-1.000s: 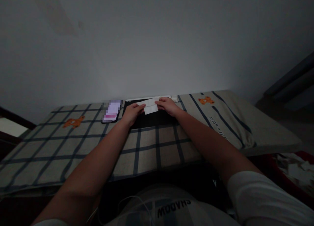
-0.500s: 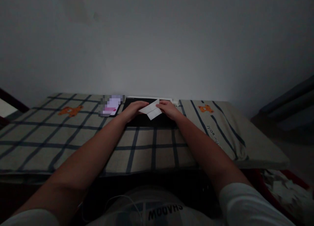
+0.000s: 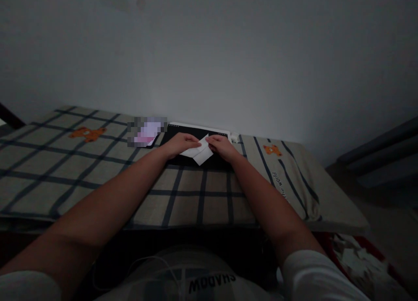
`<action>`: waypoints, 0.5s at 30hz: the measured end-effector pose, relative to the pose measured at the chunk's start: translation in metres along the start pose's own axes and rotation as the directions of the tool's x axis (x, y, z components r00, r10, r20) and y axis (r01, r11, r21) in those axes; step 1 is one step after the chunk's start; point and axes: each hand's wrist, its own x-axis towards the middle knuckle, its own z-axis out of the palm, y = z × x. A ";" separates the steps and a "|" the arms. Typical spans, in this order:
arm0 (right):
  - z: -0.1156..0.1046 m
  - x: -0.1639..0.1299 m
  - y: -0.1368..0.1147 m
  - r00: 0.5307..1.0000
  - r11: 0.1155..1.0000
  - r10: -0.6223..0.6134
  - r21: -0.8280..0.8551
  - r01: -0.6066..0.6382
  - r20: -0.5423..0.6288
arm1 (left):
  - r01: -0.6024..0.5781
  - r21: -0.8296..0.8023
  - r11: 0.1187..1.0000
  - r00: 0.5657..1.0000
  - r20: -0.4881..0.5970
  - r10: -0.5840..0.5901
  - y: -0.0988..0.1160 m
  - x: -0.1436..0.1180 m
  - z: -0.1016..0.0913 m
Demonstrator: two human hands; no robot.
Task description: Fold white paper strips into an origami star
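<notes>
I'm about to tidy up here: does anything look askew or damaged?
The cloth is bunched near its right front corner rather than flat, and the wall has discoloured marks at upper left. The phone also shows up pixelated.

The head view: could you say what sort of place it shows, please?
Probably a room at home: a checked cloth with bear prints, a phone on it, a red bin of scraps.
</notes>
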 end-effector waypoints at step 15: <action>0.001 -0.001 0.000 0.999 0.996 -0.046 -0.076 0.045 -0.009 | 0.015 0.077 0.997 1.000 0.013 -0.016 0.008 -0.006 0.002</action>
